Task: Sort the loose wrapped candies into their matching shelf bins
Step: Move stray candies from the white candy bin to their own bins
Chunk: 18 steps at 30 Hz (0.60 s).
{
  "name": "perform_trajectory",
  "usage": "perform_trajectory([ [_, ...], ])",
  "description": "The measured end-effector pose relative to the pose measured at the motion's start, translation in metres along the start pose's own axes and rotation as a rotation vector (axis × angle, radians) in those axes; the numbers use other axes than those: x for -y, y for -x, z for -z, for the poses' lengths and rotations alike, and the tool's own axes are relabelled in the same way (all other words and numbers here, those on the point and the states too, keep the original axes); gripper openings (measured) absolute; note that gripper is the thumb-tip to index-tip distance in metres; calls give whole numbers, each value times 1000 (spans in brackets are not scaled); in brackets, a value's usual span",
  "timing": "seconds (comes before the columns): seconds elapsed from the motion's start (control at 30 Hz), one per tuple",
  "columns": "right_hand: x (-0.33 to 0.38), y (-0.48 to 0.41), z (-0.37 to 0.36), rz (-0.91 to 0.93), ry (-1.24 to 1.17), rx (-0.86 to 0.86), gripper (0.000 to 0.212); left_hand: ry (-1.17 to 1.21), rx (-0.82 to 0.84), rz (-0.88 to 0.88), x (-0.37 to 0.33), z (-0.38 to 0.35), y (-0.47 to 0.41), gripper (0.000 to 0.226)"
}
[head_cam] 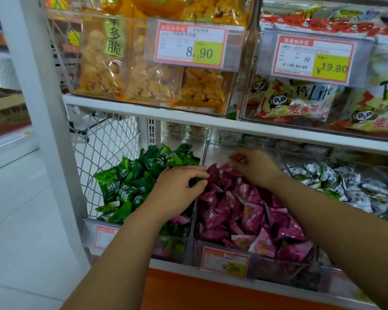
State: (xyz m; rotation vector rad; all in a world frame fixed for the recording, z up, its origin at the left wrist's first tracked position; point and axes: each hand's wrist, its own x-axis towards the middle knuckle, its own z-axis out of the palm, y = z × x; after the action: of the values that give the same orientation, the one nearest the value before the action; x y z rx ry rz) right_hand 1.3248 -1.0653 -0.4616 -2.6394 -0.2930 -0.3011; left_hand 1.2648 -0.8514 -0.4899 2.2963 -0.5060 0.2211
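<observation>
Left hand (177,190) at green bin's (173,245) divider edge, fingers curled, hold unclear; right hand (254,167) deep in pink bin (278,262), fingers pinching a pink candy (229,167); stray pink candies (179,220) lie beneath the left wrist, nearer that hand.

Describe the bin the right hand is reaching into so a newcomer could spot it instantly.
Find the lower shelf, under the yellow snack bags. Take its second bin from the left, price tag 9.90. It alone holds magenta wrappers, between green candies and silver ones.
</observation>
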Motion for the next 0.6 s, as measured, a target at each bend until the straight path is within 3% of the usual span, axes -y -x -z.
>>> perform_trajectory([
  [0.07,5,12,11,87,-78,91,26,-14,-9,-5,-1,-1,0,26],
  [0.13,2,26,27,107,-121,57,27,-42,-24,-11,-4,-1,2,26],
  [0.37,-48,80,63,-54,30,-106,28,-134,-77,-91,-46,-5,-2,26],
  [0.5,-63,102,68,-72,84,101,39,-29,74,-84,-82,-29,-23,28],
  [0.6,-70,113,72,-29,-55,144,44,-15,250,-64,-98,-57,-50,35],
])
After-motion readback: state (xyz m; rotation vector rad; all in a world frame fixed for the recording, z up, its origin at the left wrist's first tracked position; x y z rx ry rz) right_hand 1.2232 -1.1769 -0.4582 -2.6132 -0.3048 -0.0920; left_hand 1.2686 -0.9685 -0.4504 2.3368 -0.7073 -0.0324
